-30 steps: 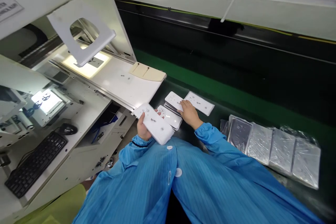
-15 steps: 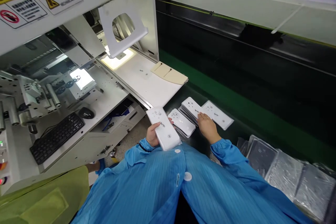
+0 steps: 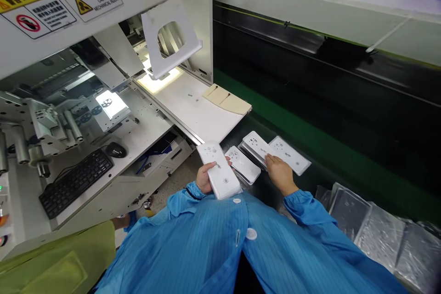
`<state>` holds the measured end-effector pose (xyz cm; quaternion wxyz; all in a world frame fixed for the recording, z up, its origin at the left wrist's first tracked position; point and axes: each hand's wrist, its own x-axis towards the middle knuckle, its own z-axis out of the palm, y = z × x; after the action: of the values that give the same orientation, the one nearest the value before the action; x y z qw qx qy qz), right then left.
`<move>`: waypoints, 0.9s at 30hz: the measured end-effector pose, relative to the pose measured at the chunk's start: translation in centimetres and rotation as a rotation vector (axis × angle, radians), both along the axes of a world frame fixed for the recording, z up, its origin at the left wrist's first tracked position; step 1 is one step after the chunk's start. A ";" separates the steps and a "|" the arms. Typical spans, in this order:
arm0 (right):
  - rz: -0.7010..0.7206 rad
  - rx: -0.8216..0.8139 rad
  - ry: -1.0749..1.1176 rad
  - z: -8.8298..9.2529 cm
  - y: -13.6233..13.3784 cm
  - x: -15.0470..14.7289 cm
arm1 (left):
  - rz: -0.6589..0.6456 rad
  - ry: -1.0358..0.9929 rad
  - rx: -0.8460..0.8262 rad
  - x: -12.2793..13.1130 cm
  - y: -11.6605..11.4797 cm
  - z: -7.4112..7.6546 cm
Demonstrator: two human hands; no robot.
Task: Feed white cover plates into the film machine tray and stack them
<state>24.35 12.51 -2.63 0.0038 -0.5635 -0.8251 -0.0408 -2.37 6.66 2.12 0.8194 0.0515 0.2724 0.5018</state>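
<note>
My left hand [image 3: 206, 177] is closed around a thick stack of white phone-shaped sheets [image 3: 220, 172]. Its thumb lies on top and its fingertips show at the far edge. The top sheet has round camera markings and a small dark logo. My right hand [image 3: 281, 174] rests with its fingers stretched over the near end of another stack of white sheets [image 3: 255, 143] on the dark belt; its thumb is hidden. Between the hands lies a lower stack of white sheets [image 3: 244, 165]. Right of my right hand is a further white sheet [image 3: 292, 157], apparently in clear film.
A machine's white platform [image 3: 206, 121] juts out ahead, carrying a cream plate [image 3: 227, 99]. A keyboard [image 3: 77, 181] and mouse [image 3: 116, 149] sit on the left ledge. Clear plastic-wrapped trays [image 3: 379, 229] lie at the right. The dark green-edged belt [image 3: 310, 96] runs behind.
The whole view has shifted slightly, so everything appears a little further right and lower. My left hand keeps its stack, and my right hand remains on the other stack.
</note>
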 end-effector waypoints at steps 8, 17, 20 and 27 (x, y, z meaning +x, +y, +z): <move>-0.349 0.240 0.294 3.0 2.3 0.9 | 0.026 0.000 0.029 0.0 -0.1 0.3; -0.280 0.080 0.798 5.2 4.1 -2.8 | 0.057 0.021 0.005 -1.3 -0.6 1.6; -0.117 0.004 0.775 5.9 4.9 -6.0 | 0.084 0.033 -0.001 -2.3 -0.9 1.9; 0.124 -0.001 0.377 7.2 8.9 -13.8 | 0.174 0.055 -0.008 -4.8 -1.3 1.9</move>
<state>10.56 21.37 4.52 0.1607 -0.5092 -0.8430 0.0661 -7.12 5.33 4.00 0.7649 0.0383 0.3003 0.5685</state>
